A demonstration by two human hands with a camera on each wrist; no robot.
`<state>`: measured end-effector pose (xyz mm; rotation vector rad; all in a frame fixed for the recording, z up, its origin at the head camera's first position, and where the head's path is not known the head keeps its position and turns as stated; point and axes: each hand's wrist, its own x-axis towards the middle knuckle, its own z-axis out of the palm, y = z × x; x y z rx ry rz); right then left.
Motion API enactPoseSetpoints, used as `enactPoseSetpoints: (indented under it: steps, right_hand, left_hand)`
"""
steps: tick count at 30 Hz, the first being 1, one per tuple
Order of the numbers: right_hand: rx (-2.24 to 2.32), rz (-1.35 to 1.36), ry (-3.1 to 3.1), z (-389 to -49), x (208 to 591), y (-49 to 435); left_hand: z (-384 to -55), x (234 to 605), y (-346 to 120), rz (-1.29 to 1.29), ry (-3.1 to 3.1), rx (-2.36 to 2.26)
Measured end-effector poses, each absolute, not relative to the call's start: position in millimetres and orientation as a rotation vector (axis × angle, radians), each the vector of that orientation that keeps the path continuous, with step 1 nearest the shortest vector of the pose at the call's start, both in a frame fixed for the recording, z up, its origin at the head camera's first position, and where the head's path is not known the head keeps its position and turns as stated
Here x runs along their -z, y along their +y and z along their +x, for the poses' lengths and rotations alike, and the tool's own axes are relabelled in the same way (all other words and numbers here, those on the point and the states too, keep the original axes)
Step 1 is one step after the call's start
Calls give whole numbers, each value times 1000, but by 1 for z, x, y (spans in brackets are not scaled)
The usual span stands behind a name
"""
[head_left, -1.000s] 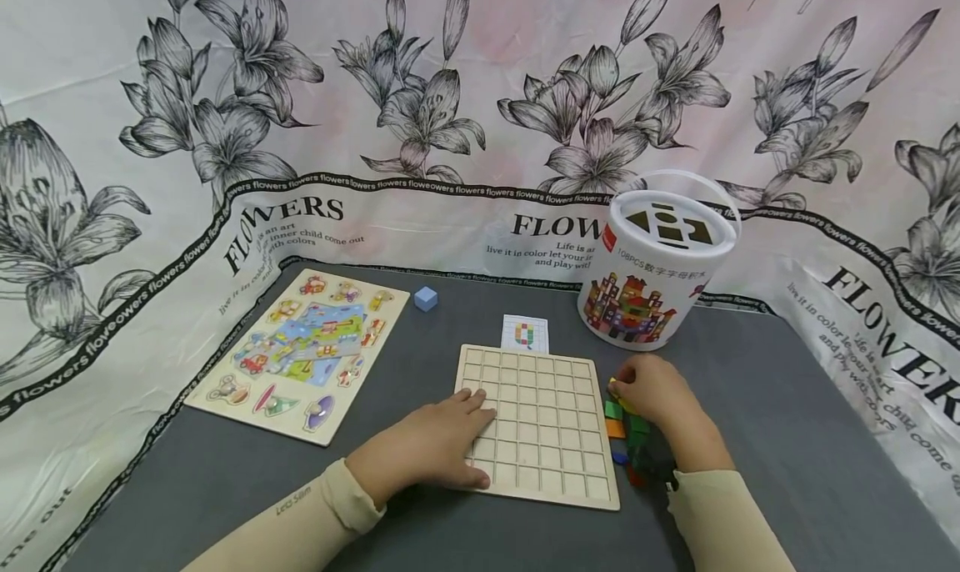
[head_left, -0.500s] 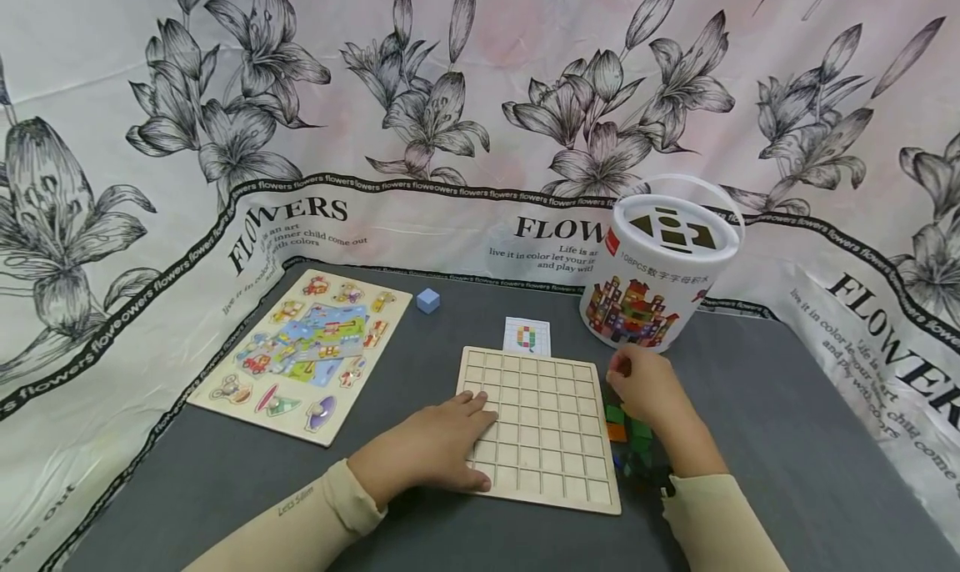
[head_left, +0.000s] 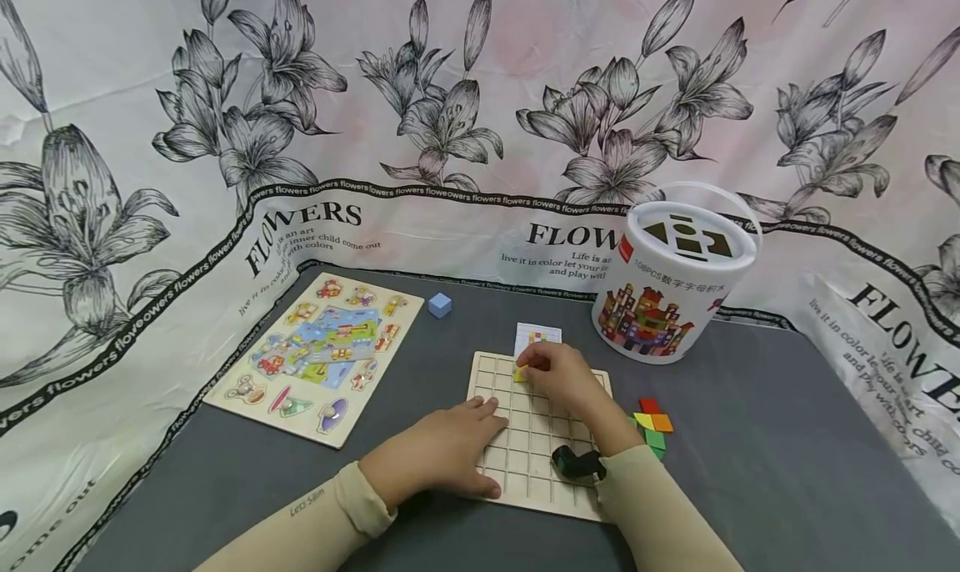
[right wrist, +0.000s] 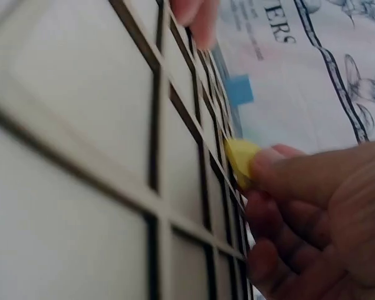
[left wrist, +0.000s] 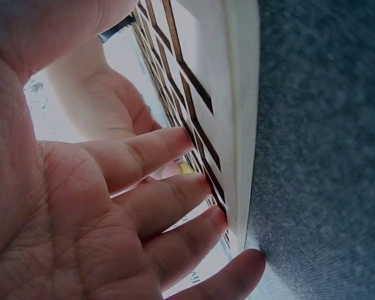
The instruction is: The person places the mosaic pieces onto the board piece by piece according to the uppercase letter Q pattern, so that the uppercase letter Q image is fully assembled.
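A wooden grid board (head_left: 517, 464) lies on the dark table in the head view. My left hand (head_left: 442, 447) rests along its left edge with fingers extended; in the left wrist view the fingertips (left wrist: 200, 184) touch the board's side and grooves. My right hand (head_left: 558, 376) is over the far rows, pinching a small yellow block (right wrist: 239, 159) between thumb and fingers, right at the grid surface. Just beyond the board, a white card (head_left: 538, 330) with a coloured square pattern is partly covered by the right hand. Several coloured blocks (head_left: 654, 439) lie by the board's right edge, partly behind the right forearm.
A white lidded bucket (head_left: 652, 313) with a handle stands at the back right. At the left lies a wooden picture puzzle (head_left: 345, 426), with a small blue cube (head_left: 440, 305) near its far corner. A flower-printed cloth (head_left: 450, 222) borders the table at the back and sides.
My right hand has moved left from the block pile to the board's far rows, carrying the yellow block. The pile is now more exposed. My left hand stays on the board's edge.
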<state>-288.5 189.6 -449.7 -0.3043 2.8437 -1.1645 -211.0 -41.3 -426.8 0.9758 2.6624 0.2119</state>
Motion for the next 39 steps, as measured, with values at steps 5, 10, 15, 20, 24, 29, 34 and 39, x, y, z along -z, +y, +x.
enactPoseSetpoints:
  steps: [5, 10, 15, 20, 24, 29, 34, 39]
  right_hand:
    - [1157, -332, 2841, -286, 451, 193]
    - [1132, -379, 2832, -285, 451, 194]
    - [1099, -457, 2856, -284, 448, 192]
    - [1045, -507, 2896, -283, 450, 190]
    - [1048, -499, 2886, -282, 452, 190]
    - [1122, -442, 2925, -279, 444, 207]
    - [1183, -272, 3029, -268, 417, 255]
    - [931, -103, 3074, -242, 414, 310]
  left_hand:
    - [-211, 428, -40, 981, 2668, -206]
    - [-212, 427, -41, 984, 2659, -214]
    - [-212, 426, -42, 970, 2655, -219]
    - [-213, 426, -41, 963, 2653, -217]
    - [-211, 425, -40, 960, 2648, -212]
    - [-209, 424, -38, 961, 2643, -227]
    - [-210, 423, -38, 952, 2642, -244]
    - [-210, 422, -39, 944, 2639, -241]
